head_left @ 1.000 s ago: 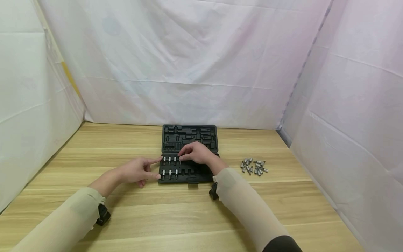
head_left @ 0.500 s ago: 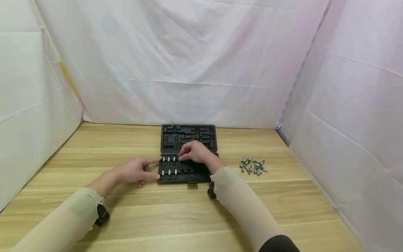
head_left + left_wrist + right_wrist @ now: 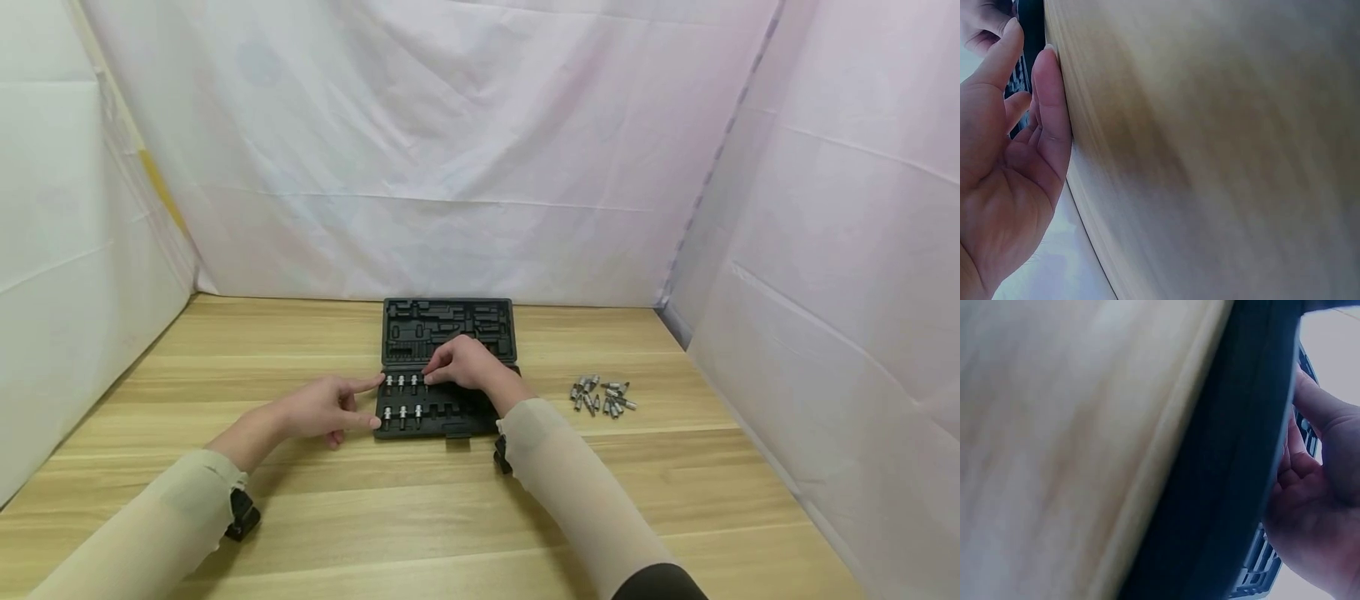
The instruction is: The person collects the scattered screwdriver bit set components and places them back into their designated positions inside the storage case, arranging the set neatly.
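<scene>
A black molded case point(image 3: 472, 430) lies open on the table, its lid point(image 3: 390, 329) folded back. In its upper row stand 3 silver bit sockets point(image 3: 401, 382), and below them is another group of bit sockets point(image 3: 403, 415). My right hand point(image 3: 468, 365) pinches a further bit socket point(image 3: 427, 387) at the upper row, mostly hidden by the fingers. With index finger and thumb spread, my left hand point(image 3: 318, 408) touches the case's left edge. In the right wrist view the case wall covers what the right hand point(image 3: 1310, 506) holds.
Several loose bit sockets point(image 3: 603, 395) lie in a pile on the wooden table point(image 3: 375, 525), right of the case. White sheets point(image 3: 420, 150) hang behind and at both sides. Small black devices point(image 3: 242, 515) sit at the wrists.
</scene>
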The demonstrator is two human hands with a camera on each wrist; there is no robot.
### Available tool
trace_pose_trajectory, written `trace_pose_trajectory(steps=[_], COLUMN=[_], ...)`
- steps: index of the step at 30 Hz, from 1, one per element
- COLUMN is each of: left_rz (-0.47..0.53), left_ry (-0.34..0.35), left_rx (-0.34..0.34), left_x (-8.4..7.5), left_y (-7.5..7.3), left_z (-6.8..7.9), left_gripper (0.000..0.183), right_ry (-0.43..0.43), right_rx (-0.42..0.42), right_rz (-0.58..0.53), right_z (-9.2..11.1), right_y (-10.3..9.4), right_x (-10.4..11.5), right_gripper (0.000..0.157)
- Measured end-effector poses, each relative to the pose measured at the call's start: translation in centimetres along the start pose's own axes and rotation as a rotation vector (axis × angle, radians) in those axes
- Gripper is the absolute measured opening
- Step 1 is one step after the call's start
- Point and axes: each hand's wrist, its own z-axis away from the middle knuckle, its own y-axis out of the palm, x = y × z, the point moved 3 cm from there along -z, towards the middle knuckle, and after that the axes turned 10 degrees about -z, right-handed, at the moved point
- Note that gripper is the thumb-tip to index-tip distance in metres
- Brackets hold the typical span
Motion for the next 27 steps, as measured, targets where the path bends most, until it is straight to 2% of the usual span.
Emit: trace_pose_trajectory(steps=[21, 27], left_rz=[0.015, 0.01], left_ry=[-0.004, -0.004], left_rx=[0.008, 0.01], left_x=[-0.07, 0.02], left_y=[-0.06, 0.15], left_z=[-0.02, -0.13], left_gripper=[0.091, 0.092], right_ry=[-0.01, -0.028], right_rx=[0.036, 0.05], right_rz=[0.085, 0.098], right_z=[-0.11, -0.29], right_y=[-0.2, -0.13], right_x=[0.48, 0.03], right_gripper=[0.012, 0.012])
